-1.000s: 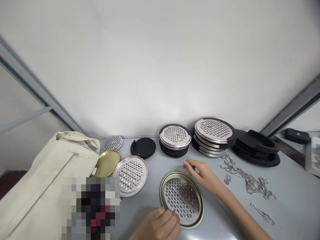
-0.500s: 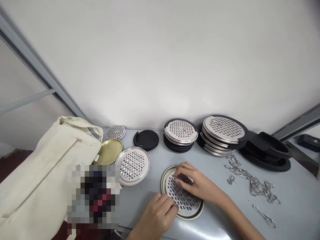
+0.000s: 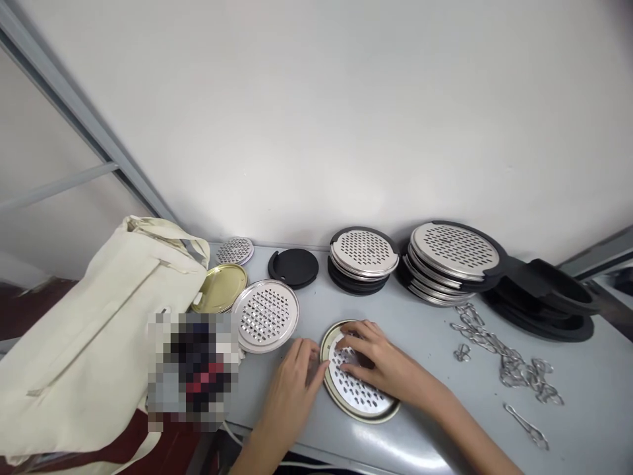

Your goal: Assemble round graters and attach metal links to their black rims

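A round perforated metal grater disc point(image 3: 363, 394) lies inside a shallow gold-rimmed lid point(image 3: 368, 418) on the grey table in front of me. Over the disc's upper right part rests my right hand point(image 3: 378, 361), its fingers spread and bent, with fingertips touching the disc and lid. That hand covers much of the disc's right side. At the lid's left edge is my left hand point(image 3: 295, 376), fingers bent and thumb held apart, the thumb tip against the rim. Another round grater disc point(image 3: 266, 316) lies to the left, leaning over a gold lid point(image 3: 223, 287).
Along the wall stand a small grater point(image 3: 235, 251), a black round holder point(image 3: 293, 268), two grater stacks point(image 3: 363, 252) point(image 3: 453, 251) and black rings point(image 3: 548, 290). Wire clips point(image 3: 517, 369) lie scattered on the right. A cream bag point(image 3: 99, 330) covers the left side, beside a blurred patch.
My left hand has moved up and left along the lid's rim, its fingers loosening from a curl. My right hand has spread further over the disc. The view has shifted slightly.
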Action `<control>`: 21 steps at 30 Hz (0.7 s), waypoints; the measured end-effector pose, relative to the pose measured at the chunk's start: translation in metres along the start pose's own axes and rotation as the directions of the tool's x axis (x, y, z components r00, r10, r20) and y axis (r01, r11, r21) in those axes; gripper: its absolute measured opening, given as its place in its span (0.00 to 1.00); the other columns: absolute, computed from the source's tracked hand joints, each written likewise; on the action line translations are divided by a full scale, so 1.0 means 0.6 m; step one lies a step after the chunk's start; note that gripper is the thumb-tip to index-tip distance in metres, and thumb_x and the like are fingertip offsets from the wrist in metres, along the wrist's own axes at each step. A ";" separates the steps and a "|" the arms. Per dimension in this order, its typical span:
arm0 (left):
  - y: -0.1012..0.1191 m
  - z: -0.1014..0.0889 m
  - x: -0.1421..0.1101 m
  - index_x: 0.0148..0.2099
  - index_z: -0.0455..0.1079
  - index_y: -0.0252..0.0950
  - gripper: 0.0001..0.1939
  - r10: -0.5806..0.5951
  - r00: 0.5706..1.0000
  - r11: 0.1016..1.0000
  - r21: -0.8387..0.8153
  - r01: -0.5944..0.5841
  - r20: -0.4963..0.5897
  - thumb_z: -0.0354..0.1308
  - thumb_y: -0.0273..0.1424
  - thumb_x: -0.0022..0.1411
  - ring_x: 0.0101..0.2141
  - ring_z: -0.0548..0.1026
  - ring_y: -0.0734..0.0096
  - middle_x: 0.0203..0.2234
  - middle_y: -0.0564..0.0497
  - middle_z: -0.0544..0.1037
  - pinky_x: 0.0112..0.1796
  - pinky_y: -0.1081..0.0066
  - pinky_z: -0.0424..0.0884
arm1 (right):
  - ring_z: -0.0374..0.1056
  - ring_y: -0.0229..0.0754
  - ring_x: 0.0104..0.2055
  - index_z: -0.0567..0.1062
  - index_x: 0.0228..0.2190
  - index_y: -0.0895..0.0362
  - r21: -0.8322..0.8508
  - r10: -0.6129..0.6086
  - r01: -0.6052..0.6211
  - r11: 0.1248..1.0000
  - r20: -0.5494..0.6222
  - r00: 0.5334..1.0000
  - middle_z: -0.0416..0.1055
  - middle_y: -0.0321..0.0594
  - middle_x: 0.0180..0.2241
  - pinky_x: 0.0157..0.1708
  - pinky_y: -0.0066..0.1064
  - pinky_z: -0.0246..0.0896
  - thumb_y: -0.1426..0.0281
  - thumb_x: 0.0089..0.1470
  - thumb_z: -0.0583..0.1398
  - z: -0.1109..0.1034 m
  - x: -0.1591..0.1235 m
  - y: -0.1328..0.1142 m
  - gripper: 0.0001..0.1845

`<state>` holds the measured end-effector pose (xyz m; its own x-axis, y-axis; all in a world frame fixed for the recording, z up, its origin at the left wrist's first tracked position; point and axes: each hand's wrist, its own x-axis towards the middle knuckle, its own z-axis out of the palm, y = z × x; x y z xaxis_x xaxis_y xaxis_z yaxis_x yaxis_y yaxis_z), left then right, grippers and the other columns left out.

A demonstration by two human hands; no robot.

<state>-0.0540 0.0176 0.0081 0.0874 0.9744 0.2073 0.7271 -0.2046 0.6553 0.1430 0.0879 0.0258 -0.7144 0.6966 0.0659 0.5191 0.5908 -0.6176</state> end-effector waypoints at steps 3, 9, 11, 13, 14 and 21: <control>-0.001 0.020 0.004 0.41 0.60 0.38 0.05 -0.138 0.990 0.989 -0.043 0.139 0.029 0.53 0.30 0.61 0.26 0.70 0.72 0.27 0.54 0.68 0.28 0.71 0.67 | 0.59 0.47 0.50 0.71 0.42 0.49 -0.014 -0.001 0.001 1.000 -0.018 1.000 0.63 0.43 0.46 0.49 0.42 0.58 0.66 0.58 0.56 0.004 0.001 0.002 0.09; 0.000 0.047 0.001 0.44 0.61 0.39 0.07 -0.194 0.977 0.976 -0.119 0.183 -0.090 0.50 0.30 0.62 0.26 0.70 0.70 0.26 0.53 0.68 0.28 0.70 0.67 | 0.60 0.47 0.47 0.70 0.41 0.52 -0.065 -0.001 -0.003 0.998 -0.057 0.998 0.63 0.44 0.45 0.46 0.42 0.61 0.70 0.59 0.54 0.011 0.004 0.006 0.08; 0.000 0.049 -0.001 0.43 0.62 0.39 0.06 -0.197 0.974 0.973 -0.143 0.181 -0.111 0.49 0.30 0.63 0.26 0.69 0.70 0.25 0.53 0.68 0.28 0.70 0.67 | 0.60 0.47 0.47 0.70 0.40 0.53 -0.076 -0.008 0.004 0.997 -0.054 0.998 0.63 0.45 0.45 0.46 0.42 0.61 0.71 0.59 0.54 0.011 0.004 0.008 0.08; 0.001 0.048 -0.002 0.43 0.62 0.39 0.06 -0.202 0.973 0.971 -0.154 0.183 -0.115 0.48 0.30 0.63 0.26 0.69 0.70 0.25 0.53 0.68 0.29 0.70 0.67 | 0.60 0.47 0.47 0.70 0.40 0.53 -0.087 -0.009 0.004 0.996 -0.055 0.998 0.63 0.45 0.44 0.46 0.42 0.61 0.71 0.59 0.54 0.012 0.004 0.010 0.08; 0.002 0.046 -0.002 0.42 0.62 0.38 0.06 -0.204 0.973 0.970 -0.152 0.187 -0.107 0.47 0.30 0.64 0.27 0.69 0.70 0.26 0.53 0.68 0.29 0.70 0.67 | 0.60 0.47 0.47 0.70 0.40 0.53 -0.090 -0.005 0.000 0.996 -0.057 0.998 0.63 0.45 0.44 0.46 0.42 0.61 0.71 0.59 0.54 0.014 0.004 0.010 0.08; 0.008 0.038 -0.001 0.39 0.63 0.37 0.07 -0.242 0.969 0.964 -0.129 0.234 -0.049 0.44 0.30 0.66 0.28 0.68 0.72 0.29 0.52 0.67 0.32 0.72 0.66 | 0.62 0.45 0.47 0.68 0.44 0.51 0.026 0.032 -0.030 0.999 -0.080 0.996 0.64 0.43 0.43 0.47 0.40 0.62 0.69 0.59 0.54 0.008 0.008 0.008 0.11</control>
<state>-0.0351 0.0179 -0.0053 -0.1242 0.9892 0.0777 0.6336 0.0189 0.7734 0.1396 0.0922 0.0192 -0.6575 0.7456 0.1089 0.5277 0.5588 -0.6398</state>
